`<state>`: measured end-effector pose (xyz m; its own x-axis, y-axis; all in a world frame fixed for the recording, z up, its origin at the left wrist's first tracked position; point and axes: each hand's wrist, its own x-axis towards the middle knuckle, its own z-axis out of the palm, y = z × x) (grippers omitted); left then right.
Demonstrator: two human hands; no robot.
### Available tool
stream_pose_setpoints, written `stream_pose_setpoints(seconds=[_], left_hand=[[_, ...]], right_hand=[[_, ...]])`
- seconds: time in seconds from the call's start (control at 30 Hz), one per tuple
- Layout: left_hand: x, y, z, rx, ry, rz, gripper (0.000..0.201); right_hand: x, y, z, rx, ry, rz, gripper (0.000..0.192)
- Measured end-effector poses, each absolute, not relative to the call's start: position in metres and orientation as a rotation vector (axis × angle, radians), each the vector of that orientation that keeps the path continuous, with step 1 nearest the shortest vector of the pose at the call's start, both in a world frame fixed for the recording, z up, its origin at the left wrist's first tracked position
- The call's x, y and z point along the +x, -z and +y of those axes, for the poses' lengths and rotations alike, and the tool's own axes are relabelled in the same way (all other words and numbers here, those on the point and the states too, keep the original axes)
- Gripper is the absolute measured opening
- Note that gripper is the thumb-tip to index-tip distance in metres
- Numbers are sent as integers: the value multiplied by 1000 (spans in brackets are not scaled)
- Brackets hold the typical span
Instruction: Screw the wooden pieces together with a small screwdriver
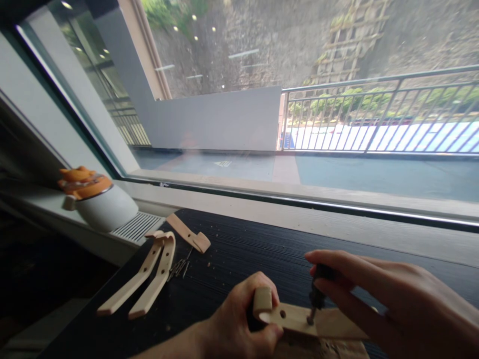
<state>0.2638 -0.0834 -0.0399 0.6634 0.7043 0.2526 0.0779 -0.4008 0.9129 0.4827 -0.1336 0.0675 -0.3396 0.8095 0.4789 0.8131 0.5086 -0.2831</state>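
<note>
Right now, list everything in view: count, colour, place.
Held wooden hook: 1, pale, lower right
Loose wooden hooks: 3, pale, table's left
Thin metal rods: several, uncountable, grey, beside loose hooks
Hand tool: 1, dark with metal tip, at held hook
Wooden block: 1, brown, beneath held hook
Table: 1, black, foreground
Lidded bottle: 1, white with orange lid, left ledge
Vent grille: 1, white, beside bottle
Window frame: 1, dark green, behind table
Low wall: 1, grey, outside
Railing: 1, grey, outside right
Rock slope: 1, grey-brown, beyond
Left grip: 1, bare, around held hook's curled end
Right grip: 1, bare, on tool
</note>
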Motion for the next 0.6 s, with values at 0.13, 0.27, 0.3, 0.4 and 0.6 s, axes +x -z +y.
stream_pose_setpoints(seconds=[0.13,0.27,0.3,0.4,0.6], left_hand=[[264,40,-83,1877,-774,619,28],[264,40,-84,1876,-770,615,28],[263,40,-84,1878,-773,612,28],[263,41,-84,1886,-781,600,28],[263,42,-84,1880,-796,588,29]], right_hand=[[486,-68,-134,-1375,135,-2175,14],[483,-65,-136,-1434,236,-2190,19],[482,-65,-137,-1425,231,-2205,17],[476,-67,-137,-1330,116,-2268,21],[474,-75,-136,-1135,-35,-2321,23]])
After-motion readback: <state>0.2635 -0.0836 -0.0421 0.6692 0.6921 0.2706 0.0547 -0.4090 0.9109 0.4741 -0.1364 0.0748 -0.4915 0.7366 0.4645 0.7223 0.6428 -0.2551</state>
